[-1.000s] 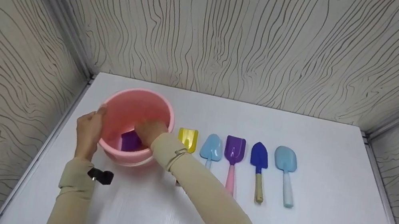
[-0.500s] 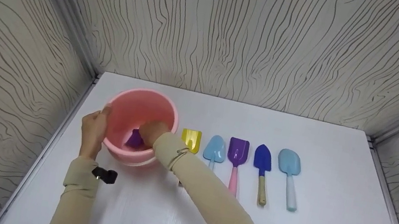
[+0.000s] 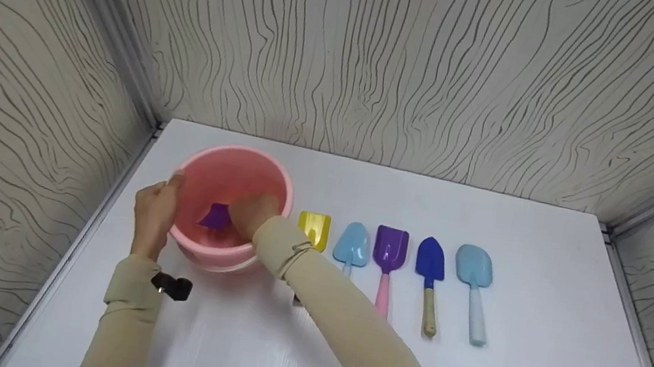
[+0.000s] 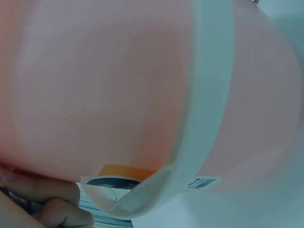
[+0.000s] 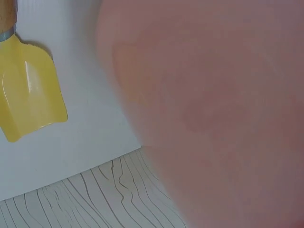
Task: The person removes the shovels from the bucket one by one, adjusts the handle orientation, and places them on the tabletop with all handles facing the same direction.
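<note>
A pink bucket (image 3: 222,254) stands at the left of the white table. My left hand (image 3: 155,208) grips its left rim, the thumb over the edge and the other fingers curled outside; these fingers (image 4: 52,194) also show in the left wrist view. Inside the bucket, my right hand (image 3: 254,214) is at a small purple object (image 3: 218,216) of unclear kind and seems to hold it. Its fingertips are hidden. In the right wrist view the bucket's blurred wall (image 5: 213,104) fills most of the frame, and the right hand does not show.
Right of the bucket lie a yellow shovel (image 3: 313,230), partly under my right arm, a light blue shovel (image 3: 353,243), a purple shovel (image 3: 390,247), a dark blue trowel (image 3: 431,258) and a pale blue shovel (image 3: 475,265). Patterned panels (image 3: 361,56) enclose the table.
The purple object has turned and shifted up within the bucket beside my right hand. My left hand keeps its grip on the rim. The whole view has shifted slightly.
</note>
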`<state>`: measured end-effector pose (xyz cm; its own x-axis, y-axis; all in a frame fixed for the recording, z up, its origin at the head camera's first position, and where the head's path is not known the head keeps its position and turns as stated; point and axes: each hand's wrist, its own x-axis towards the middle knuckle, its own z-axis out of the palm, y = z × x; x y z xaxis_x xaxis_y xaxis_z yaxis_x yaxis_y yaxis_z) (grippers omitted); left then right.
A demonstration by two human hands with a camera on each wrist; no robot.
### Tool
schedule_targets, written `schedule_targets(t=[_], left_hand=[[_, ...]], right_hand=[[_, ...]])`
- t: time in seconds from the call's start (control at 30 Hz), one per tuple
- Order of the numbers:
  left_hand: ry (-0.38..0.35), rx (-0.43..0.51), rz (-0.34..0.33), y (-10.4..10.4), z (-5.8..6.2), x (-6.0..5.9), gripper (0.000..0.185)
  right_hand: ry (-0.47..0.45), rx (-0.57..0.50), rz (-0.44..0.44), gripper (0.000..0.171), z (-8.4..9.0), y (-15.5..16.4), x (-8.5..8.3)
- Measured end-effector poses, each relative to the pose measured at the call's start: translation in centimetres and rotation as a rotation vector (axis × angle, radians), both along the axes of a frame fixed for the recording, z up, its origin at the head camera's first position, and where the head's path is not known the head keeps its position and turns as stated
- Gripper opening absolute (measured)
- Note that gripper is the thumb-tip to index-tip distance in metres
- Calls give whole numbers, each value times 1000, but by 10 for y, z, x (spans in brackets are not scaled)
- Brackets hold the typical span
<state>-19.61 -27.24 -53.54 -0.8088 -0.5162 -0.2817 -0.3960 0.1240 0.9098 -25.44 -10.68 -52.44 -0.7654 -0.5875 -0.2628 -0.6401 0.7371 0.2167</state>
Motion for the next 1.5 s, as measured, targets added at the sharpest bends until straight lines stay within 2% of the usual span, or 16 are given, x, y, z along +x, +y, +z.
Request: schedule_targets(t=[0.07, 0.23, 0.53, 0.67, 0.8, 1.03, 1.33, 1.5], left_hand=[[-8, 0, 2, 0, 1, -1, 51], [-9, 17, 2, 2, 2, -2, 50], [-8, 6, 14, 1, 0, 0, 51], [-4, 15, 8, -1, 0, 1, 53], [-7, 10, 9, -1, 1, 2, 55], [-14, -2, 13, -1, 2, 1, 53], [-28, 0, 5, 1, 2, 0, 52], [-21, -4, 10, 1, 2, 1, 51]], right_hand=[[54, 63, 49, 27, 3, 1, 2], [90, 131, 92, 19, 9, 6, -2], [186, 33, 146, 21, 23, 17, -5], [199, 35, 148, 22, 35, 19, -5], [168, 25, 137, 25, 48, 24, -6], [46, -56, 105, 21, 67, 40, -12], [-29, -212, 95, 24, 78, 65, -10], [-38, -294, 90, 25, 81, 80, -5]])
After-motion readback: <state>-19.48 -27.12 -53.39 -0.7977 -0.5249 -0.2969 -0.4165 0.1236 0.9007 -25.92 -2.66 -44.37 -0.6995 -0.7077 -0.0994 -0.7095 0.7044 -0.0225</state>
